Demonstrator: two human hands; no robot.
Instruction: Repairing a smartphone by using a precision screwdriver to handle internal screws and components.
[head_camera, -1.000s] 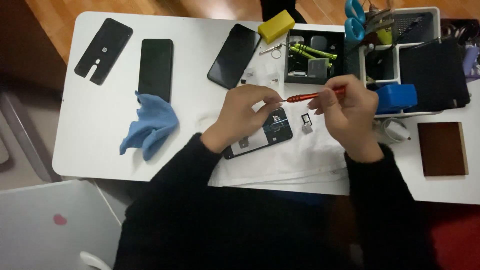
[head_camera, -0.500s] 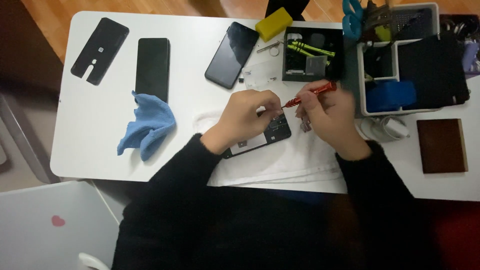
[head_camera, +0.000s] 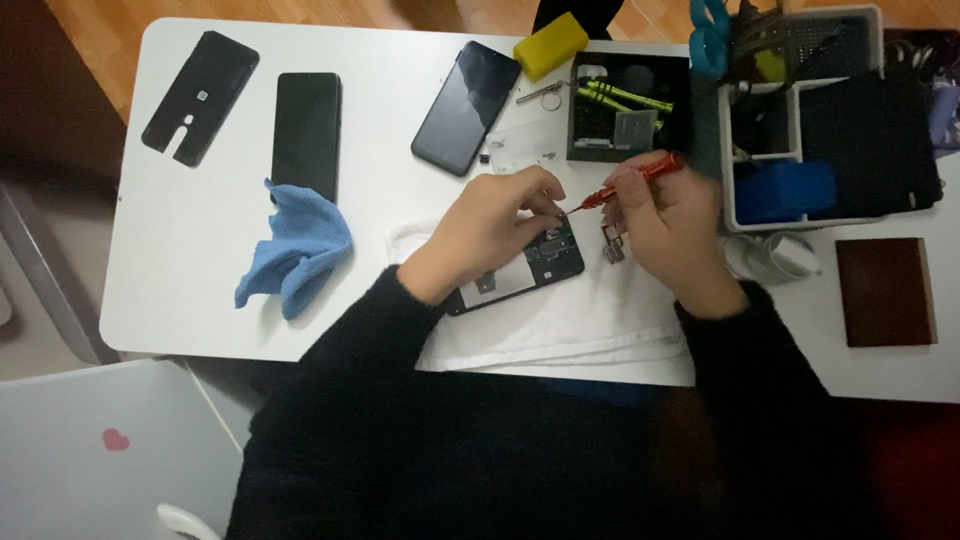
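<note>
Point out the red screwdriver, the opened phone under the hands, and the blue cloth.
red screwdriver (head_camera: 640, 178): head view, on the middle of its red handle.
opened phone (head_camera: 556, 257): head view, on the exposed inside near its upper end.
blue cloth (head_camera: 297, 248): head view, on the middle of the crumpled fabric.

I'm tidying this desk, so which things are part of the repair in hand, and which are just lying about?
In use:
- opened black phone under the left hand
- red-handled screwdriver in the right hand
- white cloth mat

Lying about:
- crumpled blue cloth
- two black phones
- black back cover
- yellow block
- brown rectangular case
</note>
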